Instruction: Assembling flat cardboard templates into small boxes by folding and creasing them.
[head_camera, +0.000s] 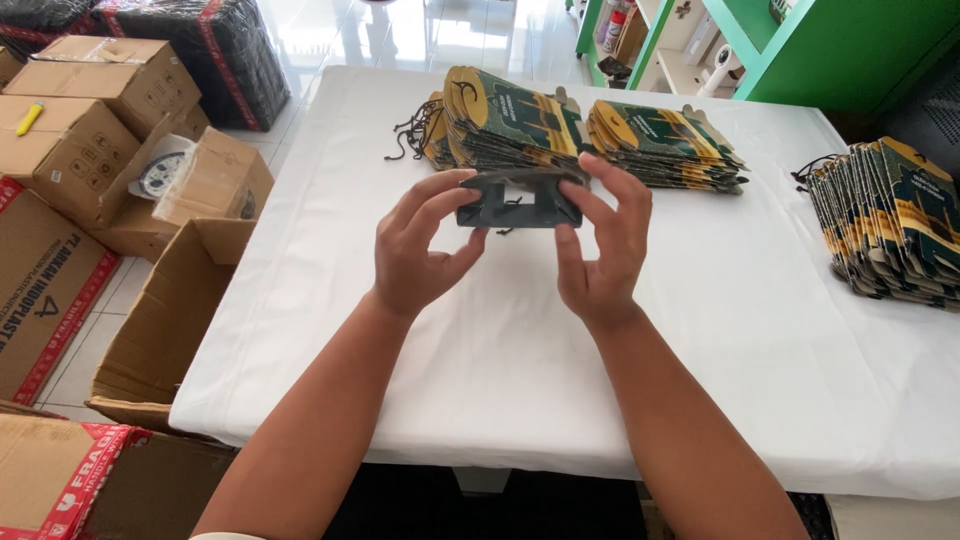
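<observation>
Both hands grip one dark green flat-folded carton (520, 200) above white surface (500, 340): left hand (420, 245) fingers pinching left edge, right hand (600, 240) right edge. Carton partly opened, not yet formed. Flat stacks (600, 135) behind and pile (890, 220) at right unopened.

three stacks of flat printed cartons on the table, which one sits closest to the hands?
The left stack, directly behind the dark carton piece held by the left hand and right hand. The middle stack lies further right; the third stack sits at the table's right edge.
</observation>
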